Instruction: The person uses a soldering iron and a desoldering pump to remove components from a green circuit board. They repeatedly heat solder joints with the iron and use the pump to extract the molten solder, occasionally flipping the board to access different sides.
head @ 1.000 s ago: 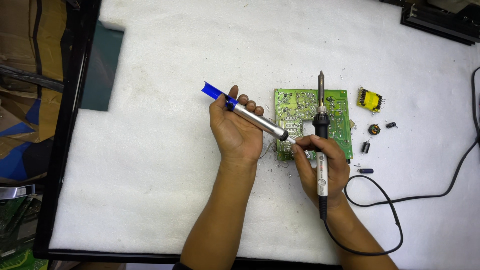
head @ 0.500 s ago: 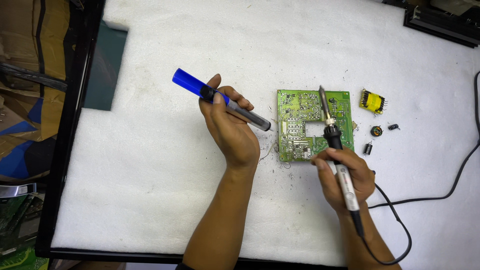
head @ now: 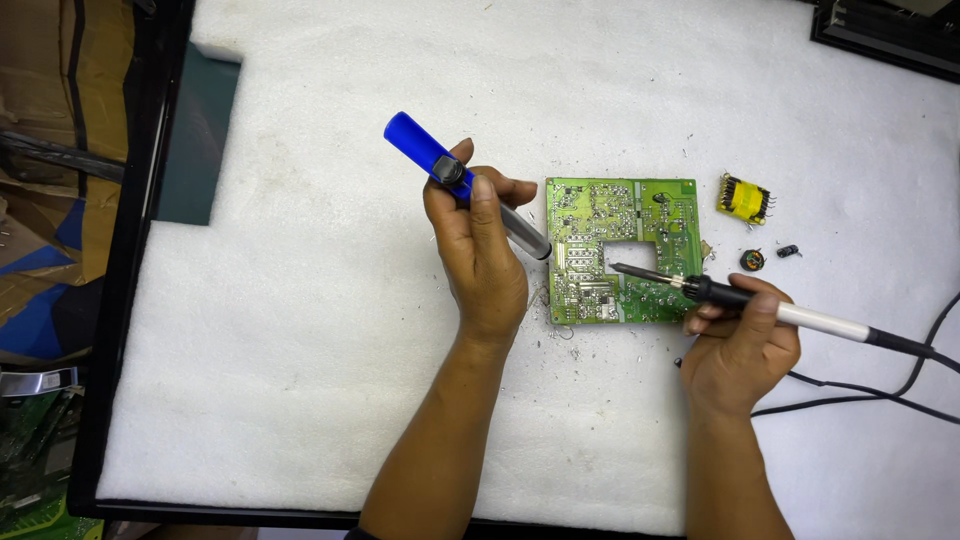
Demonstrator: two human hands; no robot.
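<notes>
A green circuit board point(head: 600, 225) with a rectangular cut-out lies solder side up on the white foam mat point(head: 330, 330). My left hand point(head: 482, 255) grips a desoldering pump point(head: 440, 165) with a blue plunger end and a grey barrel; its tip sits at the board's left edge. My right hand point(head: 740, 345) holds a soldering iron point(head: 720, 293) lying nearly flat, tip pointing left over the board just below the cut-out. The iron's black cable point(head: 900, 385) runs off to the right.
A yellow transformer point(head: 744, 198), a small round coil point(head: 752, 260) and a tiny black part point(head: 788, 250) lie right of the board. Solder crumbs are scattered around it. A dark green sheet point(head: 195, 140) and cardboard lie beyond the mat's left edge; a black frame point(head: 880, 40) is at the top right.
My left hand drew the pump back and tilted its blue end up and left. My right hand swung the iron from upright to nearly horizontal, tip now pointing left.
</notes>
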